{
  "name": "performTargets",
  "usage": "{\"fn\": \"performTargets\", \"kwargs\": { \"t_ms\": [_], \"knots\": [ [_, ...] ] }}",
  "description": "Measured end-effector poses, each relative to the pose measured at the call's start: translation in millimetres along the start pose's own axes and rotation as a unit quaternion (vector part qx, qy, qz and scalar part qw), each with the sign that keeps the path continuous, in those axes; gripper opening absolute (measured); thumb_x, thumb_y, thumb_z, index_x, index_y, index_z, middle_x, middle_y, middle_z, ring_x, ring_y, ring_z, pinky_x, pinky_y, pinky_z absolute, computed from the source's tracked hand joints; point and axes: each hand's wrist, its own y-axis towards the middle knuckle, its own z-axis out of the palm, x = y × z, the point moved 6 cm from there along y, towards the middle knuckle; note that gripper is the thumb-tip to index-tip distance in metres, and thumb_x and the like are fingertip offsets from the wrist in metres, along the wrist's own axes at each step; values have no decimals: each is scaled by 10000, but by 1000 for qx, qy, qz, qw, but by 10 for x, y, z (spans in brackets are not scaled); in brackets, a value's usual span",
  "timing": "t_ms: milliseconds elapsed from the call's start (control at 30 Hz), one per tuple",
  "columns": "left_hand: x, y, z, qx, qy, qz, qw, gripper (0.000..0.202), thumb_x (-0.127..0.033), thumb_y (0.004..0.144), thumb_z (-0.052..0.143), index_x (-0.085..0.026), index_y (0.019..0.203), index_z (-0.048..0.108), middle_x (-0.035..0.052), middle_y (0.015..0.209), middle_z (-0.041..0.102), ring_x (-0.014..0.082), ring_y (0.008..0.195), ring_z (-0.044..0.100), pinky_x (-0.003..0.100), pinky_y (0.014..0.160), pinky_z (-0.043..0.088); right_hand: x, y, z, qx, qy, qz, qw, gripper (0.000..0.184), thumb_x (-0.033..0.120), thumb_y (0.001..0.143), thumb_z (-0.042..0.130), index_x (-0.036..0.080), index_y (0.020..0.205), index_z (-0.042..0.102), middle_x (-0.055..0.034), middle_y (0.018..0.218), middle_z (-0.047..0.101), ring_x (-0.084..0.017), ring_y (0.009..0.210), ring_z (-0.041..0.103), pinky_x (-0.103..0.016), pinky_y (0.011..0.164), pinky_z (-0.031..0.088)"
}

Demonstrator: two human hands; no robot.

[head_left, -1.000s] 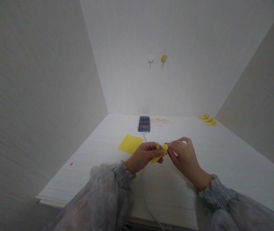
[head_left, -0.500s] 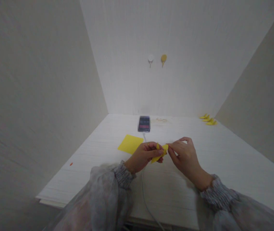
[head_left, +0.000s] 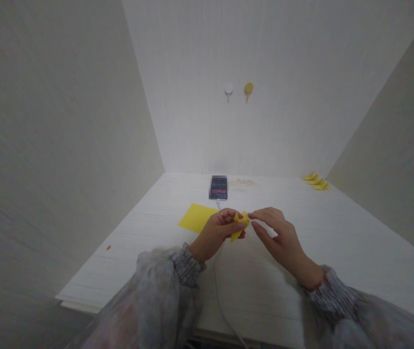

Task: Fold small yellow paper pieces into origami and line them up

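A small folded yellow paper piece [head_left: 239,225] is pinched in my left hand [head_left: 218,231] just above the white table [head_left: 338,242]. The fingers of that hand are curled round it and a ring shows on one finger. My right hand [head_left: 277,233] is just to the right of the piece, its fingers stretched out and its fingertips touching the paper's right edge. A flat yellow paper sheet [head_left: 197,217] lies on the table just left of my left hand.
A phone [head_left: 218,187] lies beyond my hands with a white cable [head_left: 218,286] running toward me. Several folded yellow pieces [head_left: 316,181] sit at the table's far right corner. Two hooks [head_left: 238,90] hang on the back wall. Walls close in on three sides.
My right hand has loosened its pinch and its fingers have straightened. My left hand has turned the yellow piece up a little and drawn it slightly left.
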Motion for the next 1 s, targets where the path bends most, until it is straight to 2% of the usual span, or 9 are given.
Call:
{"fn": "performTargets", "kwargs": {
  "t_ms": [100, 267, 467, 767, 1000],
  "knots": [
    [-4, -7, 21, 9, -12, 5, 1000, 253, -197, 637, 639, -158, 797, 448, -11, 716, 568, 82, 561, 552, 238, 592, 434, 5, -1, 32, 8, 61, 9, 998, 157, 147, 754, 508, 218, 887, 554, -39, 787, 589, -170, 763, 531, -340, 692, 407],
    [-30, -12, 41, 1, -18, 6, 1000, 208, -215, 665, 613, -145, 749, 437, -19, 663, 551, 90, 580, 562, 249, 612, 447, -33, -25, 43, 14, 98, 31, 995, 138, 145, 752, 504, 223, 856, 552, -28, 768, 554, -165, 743, 512, -338, 669, 409],
    [-28, -7, 34, -11, -14, 20, 1000, 200, -222, 661, 616, -140, 715, 442, -10, 655, 573, 100, 582, 573, 264, 629, 447, -30, -12, 40, 10, 76, 41, 996, 87, 194, 714, 579, 209, 794, 548, -27, 736, 552, -171, 733, 500, -342, 668, 397],
    [-43, -32, 71, 0, -3, 8, 1000, 211, -250, 661, 615, -137, 778, 481, 20, 705, 605, 135, 648, 602, 266, 635, 448, -66, -20, 48, 6, 101, 62, 993, 34, 182, 745, 545, 212, 746, 561, -15, 693, 547, -154, 689, 504, -323, 650, 407],
    [-24, -25, 56, -6, -12, -5, 1000, 246, -248, 628, 641, -133, 789, 496, 21, 713, 607, 149, 658, 610, 267, 626, 456, -44, -20, 2, -20, 67, 35, 997, 64, 172, 730, 562, 220, 756, 595, -20, 697, 568, -160, 683, 513, -332, 642, 404]
  ]
}}
